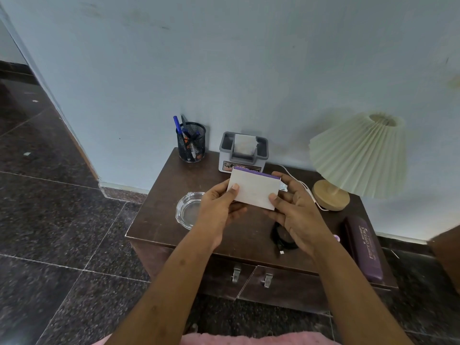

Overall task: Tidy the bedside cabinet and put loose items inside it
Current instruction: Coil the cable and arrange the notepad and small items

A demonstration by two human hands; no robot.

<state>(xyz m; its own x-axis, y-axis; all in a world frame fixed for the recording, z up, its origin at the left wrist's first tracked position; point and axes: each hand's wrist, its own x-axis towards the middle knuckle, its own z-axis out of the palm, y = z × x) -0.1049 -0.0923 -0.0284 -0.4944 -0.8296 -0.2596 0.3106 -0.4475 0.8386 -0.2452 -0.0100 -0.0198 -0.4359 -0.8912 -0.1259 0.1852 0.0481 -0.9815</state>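
A dark wooden bedside cabinet (161, 220) stands against the wall, its two front doors shut with metal handles (236, 273). Above its top, my left hand (219, 210) and my right hand (296, 217) both hold a small white box with a purple edge (254, 189), thumbs on its near face. On the top lie a glass ashtray (186, 211), a coiled black cable (280, 239) partly hidden by my right hand, and a purple glasses case (364, 247) at the right edge.
At the back stand a mesh pen holder (191, 144) with pens, a grey tissue box (244, 151) and a tilted pleated lamp (358, 155) with a white cord (298, 181). Dark tiled floor lies to the left. A brown furniture edge (448, 257) sits at the right.
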